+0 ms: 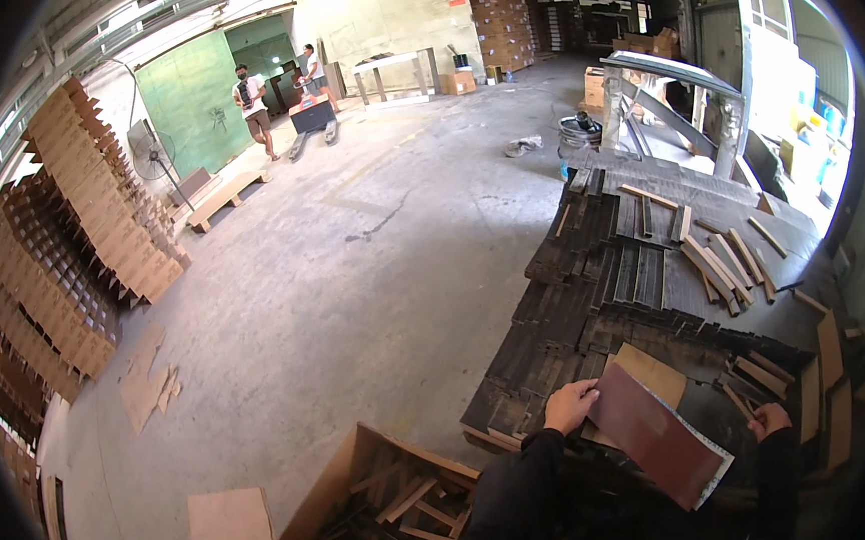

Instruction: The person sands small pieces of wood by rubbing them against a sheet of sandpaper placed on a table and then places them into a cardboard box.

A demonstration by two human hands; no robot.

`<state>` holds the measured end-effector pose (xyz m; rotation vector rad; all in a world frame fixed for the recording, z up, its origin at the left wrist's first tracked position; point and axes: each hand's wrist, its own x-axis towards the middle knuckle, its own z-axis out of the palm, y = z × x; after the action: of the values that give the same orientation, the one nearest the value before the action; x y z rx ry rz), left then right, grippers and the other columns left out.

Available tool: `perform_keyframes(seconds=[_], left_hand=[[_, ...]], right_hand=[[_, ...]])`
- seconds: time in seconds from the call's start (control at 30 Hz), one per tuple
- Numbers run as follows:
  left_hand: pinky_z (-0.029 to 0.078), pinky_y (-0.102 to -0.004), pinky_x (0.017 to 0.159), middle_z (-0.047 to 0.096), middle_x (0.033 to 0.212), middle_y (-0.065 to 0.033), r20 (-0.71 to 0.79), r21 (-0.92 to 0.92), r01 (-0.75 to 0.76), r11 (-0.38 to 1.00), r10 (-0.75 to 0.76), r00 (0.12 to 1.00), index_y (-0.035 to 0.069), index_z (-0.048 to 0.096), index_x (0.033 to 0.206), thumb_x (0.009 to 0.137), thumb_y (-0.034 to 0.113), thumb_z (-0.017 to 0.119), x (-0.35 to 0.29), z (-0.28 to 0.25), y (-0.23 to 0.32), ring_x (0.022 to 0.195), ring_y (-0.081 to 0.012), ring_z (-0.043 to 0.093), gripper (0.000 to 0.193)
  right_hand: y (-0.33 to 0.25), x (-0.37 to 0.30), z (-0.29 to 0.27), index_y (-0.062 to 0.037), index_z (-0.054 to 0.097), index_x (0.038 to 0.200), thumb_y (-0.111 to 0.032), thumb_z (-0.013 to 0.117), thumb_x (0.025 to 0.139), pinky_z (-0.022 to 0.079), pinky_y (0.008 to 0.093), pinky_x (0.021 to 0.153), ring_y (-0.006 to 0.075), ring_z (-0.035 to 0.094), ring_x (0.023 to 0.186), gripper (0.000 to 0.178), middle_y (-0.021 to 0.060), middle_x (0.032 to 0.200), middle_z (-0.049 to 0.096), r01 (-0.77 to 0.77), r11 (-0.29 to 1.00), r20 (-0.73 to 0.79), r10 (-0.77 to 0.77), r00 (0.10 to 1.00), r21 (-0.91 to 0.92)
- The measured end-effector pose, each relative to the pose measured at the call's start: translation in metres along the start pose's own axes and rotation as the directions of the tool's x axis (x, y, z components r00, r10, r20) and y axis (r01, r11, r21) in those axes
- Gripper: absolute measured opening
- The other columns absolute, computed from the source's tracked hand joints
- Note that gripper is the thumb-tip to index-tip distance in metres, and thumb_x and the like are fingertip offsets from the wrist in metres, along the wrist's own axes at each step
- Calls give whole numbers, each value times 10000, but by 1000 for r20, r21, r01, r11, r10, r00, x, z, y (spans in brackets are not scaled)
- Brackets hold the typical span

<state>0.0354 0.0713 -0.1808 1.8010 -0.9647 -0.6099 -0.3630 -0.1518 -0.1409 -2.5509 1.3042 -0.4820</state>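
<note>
My left hand pinches the upper left edge of a reddish-brown sheet that looks like sandpaper, with a pale, ragged lower right edge. Under it, a piece of tan cardboard lies on the dark work surface. My right hand is closed at the end of a thin wooden strip, to the right of the sheet. Just beyond that hand rest a few light wooden strips. Dark strips are stacked in rows along the left side of the surface.
An open cardboard box of wood offcuts stands on the floor to my left, beside a flat cardboard piece. Loose strips lie farther up the bench. Tall cardboard stacks line the left. Two people stand near a pallet jack far off.
</note>
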Motion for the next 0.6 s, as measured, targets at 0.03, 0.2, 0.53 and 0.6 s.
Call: perform_keyframes(seconds=[0.03,0.2,0.53,0.6], left_hand=[[467,-360,732,638,936,-112,-6,7,-3,1000,3,1000,128,604,1088,808,284,558,0,0,0,864,-284,599,324],[468,-361,729,639,932,-111,-5,17,2,1000,-2,1000,135,607,1086,808,288,559,-1,-1,4,864,-281,600,321],[460,-352,735,638,947,-107,-5,22,-4,1000,4,1000,123,600,1093,815,286,554,0,0,1,874,-275,599,326],[445,-327,752,637,981,-97,31,38,14,999,-16,999,111,578,1126,829,274,545,0,-2,4,903,-250,600,341]], right_hand=[[-2,-2,-5,-20,549,804,-62,664,681,451,389,596,305,544,666,173,142,765,521,41,998,-15,-41,999,37],[-45,-17,-24,-4,530,807,-94,572,750,423,363,565,293,526,628,114,152,723,501,208,973,-139,-193,971,98],[-74,-25,-35,-8,519,801,-74,556,755,411,331,567,269,508,616,88,148,703,509,193,969,-132,-173,976,154],[-77,-25,-37,-6,520,801,-72,562,753,413,332,568,268,511,617,92,145,704,513,188,971,-120,-171,978,151]])
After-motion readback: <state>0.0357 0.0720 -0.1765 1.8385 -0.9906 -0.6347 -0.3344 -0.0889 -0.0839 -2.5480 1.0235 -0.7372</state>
